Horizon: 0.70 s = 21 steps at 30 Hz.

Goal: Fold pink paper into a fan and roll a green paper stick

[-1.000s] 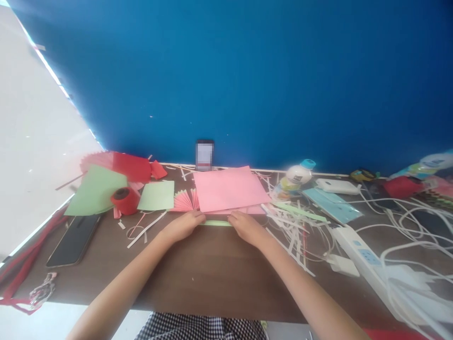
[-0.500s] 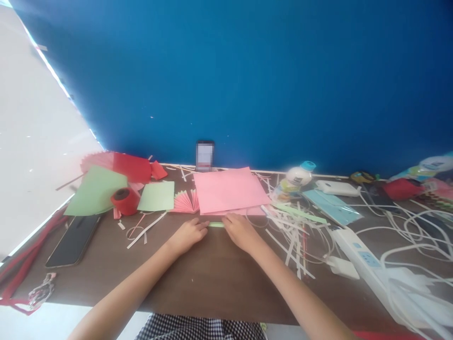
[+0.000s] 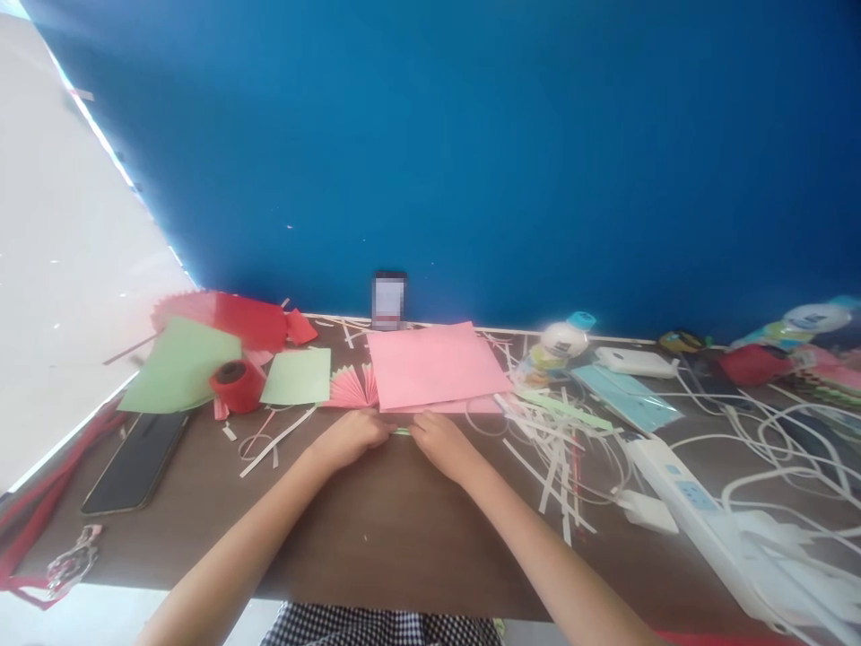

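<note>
A narrow green paper strip point(image 3: 402, 432) lies at the middle of the brown table, just in front of the pink paper sheets point(image 3: 437, 366). My left hand point(image 3: 358, 438) is closed on the strip's left end, fingers together. From the other side, my right hand point(image 3: 440, 440) grips its right end. Only a short length of the strip shows between my fingertips; my hands hide the rest. Behind my left hand stands a pink pleated paper fan point(image 3: 353, 386), with a green square of paper point(image 3: 297, 377) beside it.
A red roll point(image 3: 238, 386), larger green paper point(image 3: 181, 366) and a black phone point(image 3: 136, 462) are at the left. White paper strips point(image 3: 555, 449), a bottle point(image 3: 560, 345), a power strip point(image 3: 692, 502) and tangled white cables lie to the right. Another phone point(image 3: 388, 301) leans on the blue wall.
My hands have come closer together, the right one moving left, and less of the green strip shows between them. The camera view has shifted slightly.
</note>
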### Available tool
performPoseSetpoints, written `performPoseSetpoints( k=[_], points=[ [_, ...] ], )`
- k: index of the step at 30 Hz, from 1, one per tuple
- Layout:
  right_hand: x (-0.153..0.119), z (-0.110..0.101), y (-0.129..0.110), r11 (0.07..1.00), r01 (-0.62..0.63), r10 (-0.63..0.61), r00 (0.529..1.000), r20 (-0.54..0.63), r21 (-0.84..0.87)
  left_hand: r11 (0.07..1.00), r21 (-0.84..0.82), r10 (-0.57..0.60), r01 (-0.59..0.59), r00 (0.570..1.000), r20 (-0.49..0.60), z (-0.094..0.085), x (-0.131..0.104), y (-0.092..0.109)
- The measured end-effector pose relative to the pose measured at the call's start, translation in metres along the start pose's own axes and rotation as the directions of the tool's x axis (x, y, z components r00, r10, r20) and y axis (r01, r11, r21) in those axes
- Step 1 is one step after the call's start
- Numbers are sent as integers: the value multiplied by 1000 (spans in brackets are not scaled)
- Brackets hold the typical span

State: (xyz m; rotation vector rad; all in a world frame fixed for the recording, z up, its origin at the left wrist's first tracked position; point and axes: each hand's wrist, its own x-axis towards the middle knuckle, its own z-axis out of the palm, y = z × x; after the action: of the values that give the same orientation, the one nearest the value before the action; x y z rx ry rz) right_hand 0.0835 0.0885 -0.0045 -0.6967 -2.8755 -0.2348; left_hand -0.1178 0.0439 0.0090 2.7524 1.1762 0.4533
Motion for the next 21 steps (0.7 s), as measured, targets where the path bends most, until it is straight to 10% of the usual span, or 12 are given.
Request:
performPoseSetpoints(
  k=[13, 21],
  points=[
    [13, -5, 12, 977, 4, -13, 999, 42, 214, 991, -82, -102, 105, 994, 46, 3, 6, -11],
    [7, 8, 0, 998, 64, -64, 997, -50, 9, 1000, 7, -19, 19, 1000, 10, 2, -2, -6]
  ],
)
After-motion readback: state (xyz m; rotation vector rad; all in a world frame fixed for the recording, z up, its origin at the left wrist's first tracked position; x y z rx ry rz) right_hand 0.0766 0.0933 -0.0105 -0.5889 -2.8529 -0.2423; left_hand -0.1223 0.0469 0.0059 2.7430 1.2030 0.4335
